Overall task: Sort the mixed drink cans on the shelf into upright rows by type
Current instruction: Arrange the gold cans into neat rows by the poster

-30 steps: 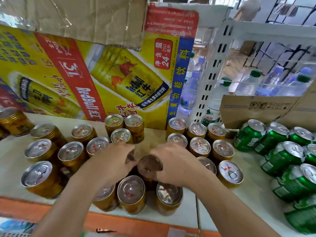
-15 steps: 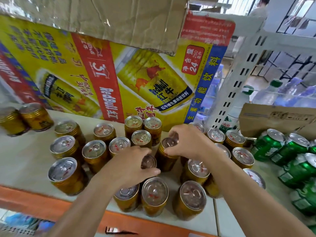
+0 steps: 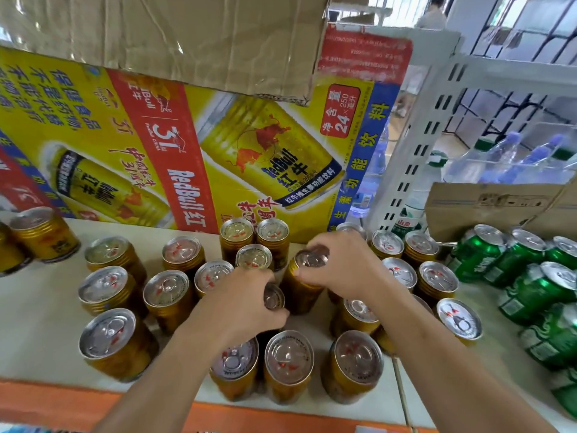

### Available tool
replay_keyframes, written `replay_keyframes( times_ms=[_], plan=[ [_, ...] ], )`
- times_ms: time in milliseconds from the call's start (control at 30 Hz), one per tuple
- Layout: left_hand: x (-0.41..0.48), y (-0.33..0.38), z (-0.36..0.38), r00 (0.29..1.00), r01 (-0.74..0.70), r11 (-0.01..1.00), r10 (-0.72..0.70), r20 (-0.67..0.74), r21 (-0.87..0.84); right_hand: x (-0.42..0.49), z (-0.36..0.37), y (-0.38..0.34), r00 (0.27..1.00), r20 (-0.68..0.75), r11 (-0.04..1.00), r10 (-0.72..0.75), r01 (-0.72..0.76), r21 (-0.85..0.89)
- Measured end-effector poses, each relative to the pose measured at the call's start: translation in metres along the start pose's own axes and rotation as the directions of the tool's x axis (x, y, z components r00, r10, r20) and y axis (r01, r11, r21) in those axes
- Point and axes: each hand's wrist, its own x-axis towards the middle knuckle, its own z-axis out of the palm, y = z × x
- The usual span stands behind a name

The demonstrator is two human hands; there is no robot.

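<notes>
- Many gold cans are seen standing upright on the pale shelf, spread from its left end to past its middle. Three of them are lined up along the front edge.
- An orange strip is seen running along the shelf's front edge.
- Green cans are crowded at the right end of the shelf, apart from the gold ones. Whether they stand upright cannot be told.
- A printed yellow-and-red carton is set along the back edge of the shelf, behind the gold cans, and a plain cardboard flap hangs over it.
- A brown box is placed behind the green cans at the back right.
- A white slotted upright is seen at the back, with water bottles racked beyond it.
- The right hand is curled over the centre can near the middle of the shelf, and its grip is closed on the rim.
- The left hand is lowered just in front, and its grip is closed round a half-hidden can, of which only the top is shown.
</notes>
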Motion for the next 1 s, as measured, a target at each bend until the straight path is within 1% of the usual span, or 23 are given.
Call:
replay_keyframes(
  times_ms=[100,167,233,367,467,533,667,767,867,1000],
  plan=[
    [0.0,0.006,-0.012,1.0,0.003,0.999,-0.002,-0.029,0.04,-0.011,-0.022,0.003,0.983,-0.17,0.989,0.072,-0.049,0.138],
    [-0.003,0.014,-0.024,0.994,-0.025,1.0,0.024,-0.109,-0.009,-0.019,-0.037,0.006,0.962,-0.238,0.968,0.136,-0.078,0.238],
    [-0.007,0.024,-0.035,0.981,-0.068,0.995,0.055,-0.186,-0.067,-0.028,-0.051,0.011,0.942,-0.276,0.949,0.193,-0.108,0.297],
    [-0.005,0.045,-0.041,0.946,-0.159,0.984,0.13,-0.297,-0.076,-0.049,-0.071,0.026,0.913,-0.308,0.938,0.267,-0.173,0.3],
    [-0.004,0.066,-0.04,0.939,-0.185,0.979,0.15,-0.311,-0.087,-0.067,-0.088,0.037,0.887,-0.337,0.93,0.317,-0.221,0.295],
    [-0.006,0.081,-0.037,0.934,-0.216,0.972,0.176,-0.31,-0.097,-0.081,-0.1,0.044,0.894,-0.319,0.934,0.315,-0.234,0.269],
    [-0.01,0.11,-0.033,0.904,-0.27,0.959,0.223,-0.365,-0.083,-0.111,-0.12,0.055,0.928,-0.253,0.952,0.273,-0.223,0.21],
    [-0.016,0.126,-0.03,0.892,-0.31,0.945,0.25,-0.375,-0.108,-0.128,-0.123,0.064,0.954,-0.16,0.959,0.254,-0.227,0.168],
    [-0.022,0.14,-0.024,0.899,-0.313,0.94,0.248,-0.361,-0.135,-0.138,-0.113,0.078,0.974,-0.075,0.973,0.214,-0.206,0.106],
    [-0.03,0.159,-0.017,0.899,-0.302,0.949,0.251,-0.359,-0.093,-0.149,-0.103,0.092,0.97,-0.049,0.971,0.24,-0.239,0.012]
  ],
)
